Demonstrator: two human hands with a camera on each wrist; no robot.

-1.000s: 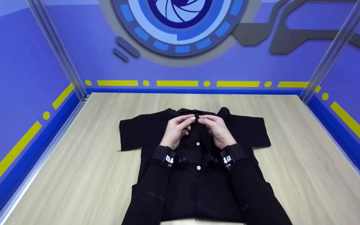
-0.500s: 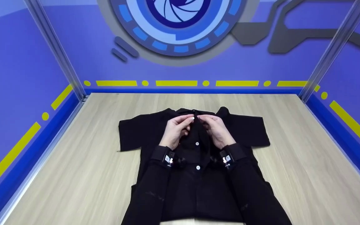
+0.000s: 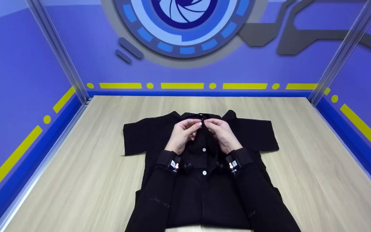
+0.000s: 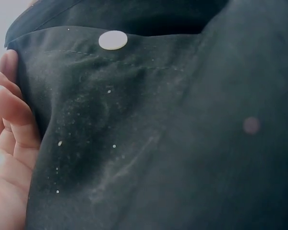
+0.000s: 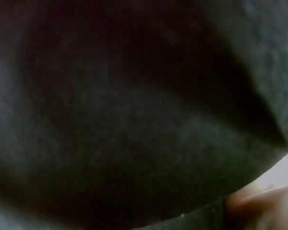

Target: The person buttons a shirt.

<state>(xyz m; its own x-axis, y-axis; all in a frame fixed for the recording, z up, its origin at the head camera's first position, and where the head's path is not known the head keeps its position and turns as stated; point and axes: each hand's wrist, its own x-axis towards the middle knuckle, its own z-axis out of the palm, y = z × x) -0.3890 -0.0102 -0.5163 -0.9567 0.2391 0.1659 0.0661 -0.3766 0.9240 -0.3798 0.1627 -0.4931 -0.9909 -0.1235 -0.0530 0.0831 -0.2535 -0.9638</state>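
At the middle of the table (image 3: 85,180), a black shirt (image 3: 190,196) lay front up, its long axis running from the collar, nearest the far edge, down toward the near side, its short sleeves reaching toward the left and right edges. The relation that seemed to count was the narrow gap below the collar: the left hand (image 3: 181,135) pinched a white button (image 3: 200,124) between thumb and forefinger, and the right hand (image 3: 223,133) stood just across from it, thumb and forefinger drawn together, apparently on the front's other edge (the black cloth hid exactly what they held). So the button lay at the left hand's own fingertips, just left of the right hand's, with the fingertips of the two hands slightly apart. Two more buttons, a middle button (image 3: 204,149) and a lower button (image 3: 204,173), lay in line below, toward the near side. Loose folds between the palms looked the likeliest hindrance, and the person's dark sleeves (image 3: 155,203) covered parts of the shirt's sides. The right wrist view was nearly filled by blurred cloth, so it settled little about that pinch.
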